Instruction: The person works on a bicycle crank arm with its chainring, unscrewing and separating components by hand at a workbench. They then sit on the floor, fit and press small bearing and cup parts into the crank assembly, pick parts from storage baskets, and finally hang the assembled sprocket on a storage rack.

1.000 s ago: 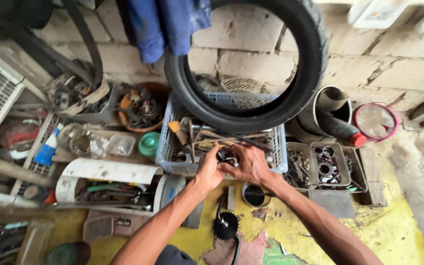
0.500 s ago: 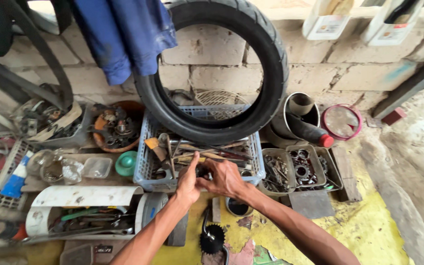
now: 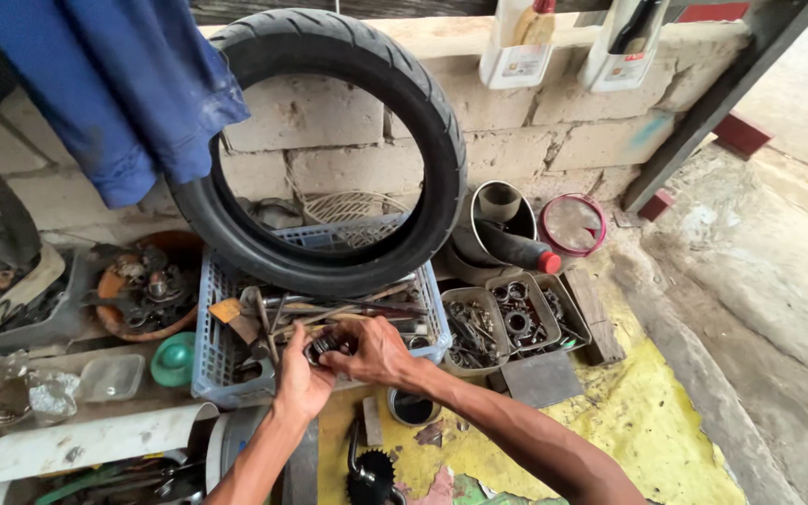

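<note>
Both hands, left [image 3: 303,382] and right [image 3: 378,353], grip a small metal part [image 3: 322,345] over the blue crate [image 3: 212,351]; a tyre [image 3: 348,56] stands just beyond.

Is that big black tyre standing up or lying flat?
Standing up. The tyre rests on its tread in the blue crate, leaning back on the block wall, which shows through its open middle.

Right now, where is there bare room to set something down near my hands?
Bare: the yellow floor patch right of the dark flat plate, and the grey concrete beyond. Crowded: the blue plastic crate and the parts trays.
</note>
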